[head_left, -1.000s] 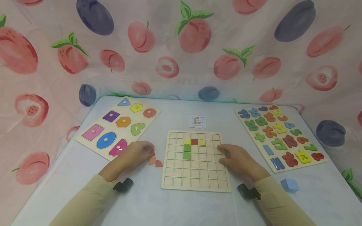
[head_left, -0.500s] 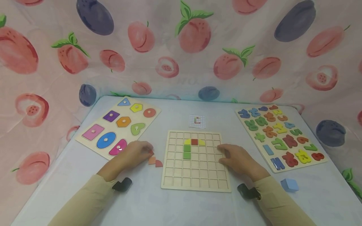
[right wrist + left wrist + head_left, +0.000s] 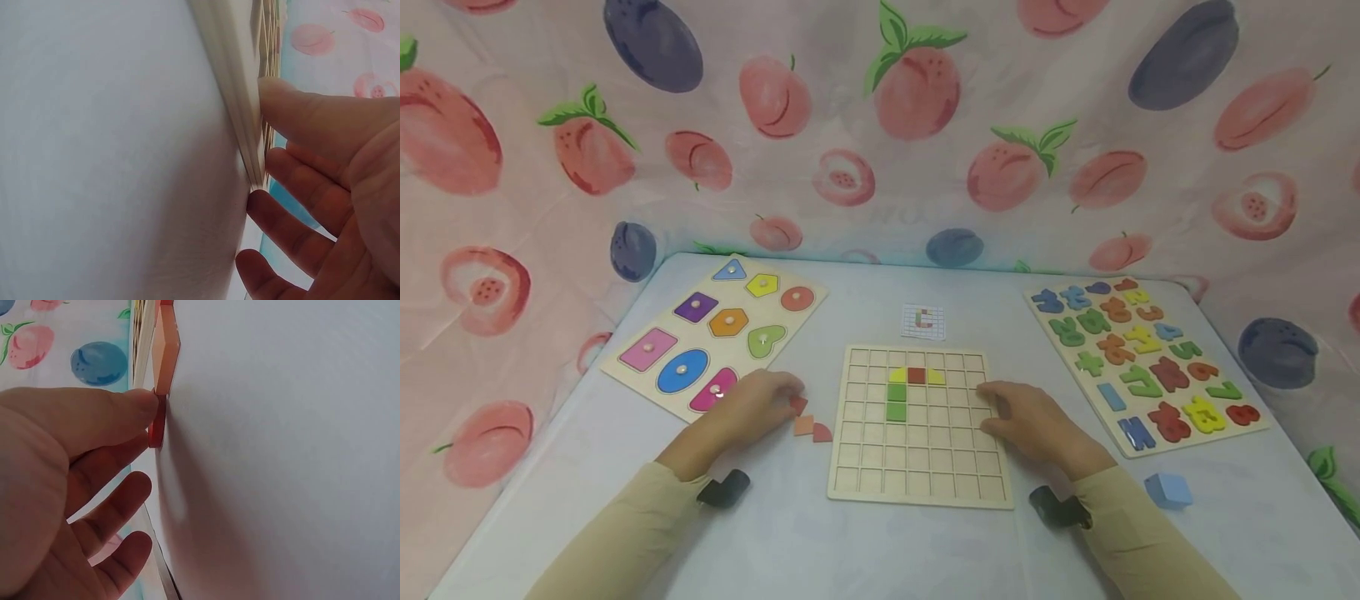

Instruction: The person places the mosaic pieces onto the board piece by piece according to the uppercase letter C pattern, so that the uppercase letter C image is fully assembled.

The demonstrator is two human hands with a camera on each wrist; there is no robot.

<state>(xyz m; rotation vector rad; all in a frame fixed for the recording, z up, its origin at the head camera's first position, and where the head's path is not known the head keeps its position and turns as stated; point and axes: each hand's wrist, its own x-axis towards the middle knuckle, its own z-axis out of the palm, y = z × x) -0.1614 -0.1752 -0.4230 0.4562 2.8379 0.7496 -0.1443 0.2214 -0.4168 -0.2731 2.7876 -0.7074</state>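
Left hand (image 3: 760, 410): I've got a small red piece (image 3: 797, 406) pinched between thumb and index finger. Head view gives only part of the piece, at my fingertips left of the grid board (image 3: 919, 460); my hand covers the rest, so can't call its full outline. Left wrist view adds the pinch itself: thumb on the near face, index behind, two more fingers spread clear of the piece. It also puts the piece edge-on, right by the table surface (image 3: 294, 462). Can't tell if it's touching down.

Beside it, an orange square (image 3: 803, 425), then a red quarter-round (image 3: 822, 434), both on the table between my left hand and the board. Wrist view has the orange one side-on, thickness readable, with just a sliver of red past it.

Right hand (image 3: 1037, 423): gripping nothing. Relaxed, thumb and index against the board's right edge in head view. Right wrist view shows what the head camera misses: the edge profile, thumb tip at its upper side, other fingers spread loosely below.

Layout is head view only: red square (image 3: 916, 376) between two yellow pieces (image 3: 936, 377), two green squares (image 3: 897, 402) running toward me under the left yellow. Pattern card (image 3: 922, 322) lies just past the board; blue block (image 3: 1169, 492) right of my right wrist.
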